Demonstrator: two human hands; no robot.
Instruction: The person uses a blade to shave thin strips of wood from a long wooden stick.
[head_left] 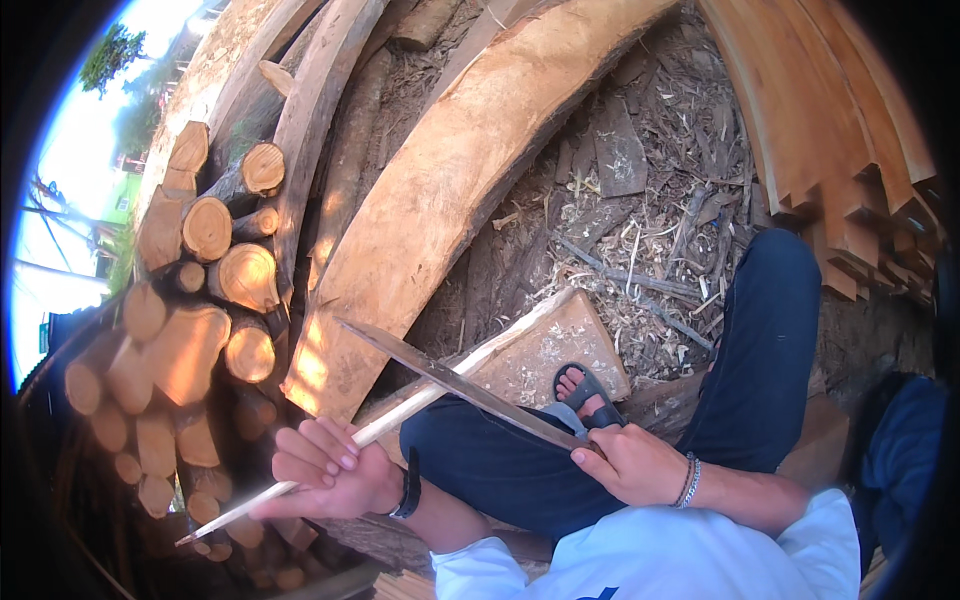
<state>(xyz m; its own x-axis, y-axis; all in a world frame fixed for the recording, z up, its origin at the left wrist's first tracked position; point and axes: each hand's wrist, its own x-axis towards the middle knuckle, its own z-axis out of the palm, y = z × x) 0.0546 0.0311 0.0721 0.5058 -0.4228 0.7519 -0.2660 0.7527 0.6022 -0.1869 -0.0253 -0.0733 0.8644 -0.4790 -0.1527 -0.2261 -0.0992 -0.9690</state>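
Note:
My left hand is wrapped round a long pale peeled wooden stick. It slants from the lower left, where its end looks pointed, up to the right, and its far end lies over a flat piece of wood. In my right hand is a machete, its handle mostly hidden by my fingers. The long dark blade points up and left and crosses over the stick beyond my left hand; whether the edge touches the wood I cannot tell.
At the left, cut logs are stacked with their ends showing. A broad curved slab reaches from near the stick to the top. Sawn planks stand at the upper right. Shavings and bark litter the ground beyond my sandalled foot.

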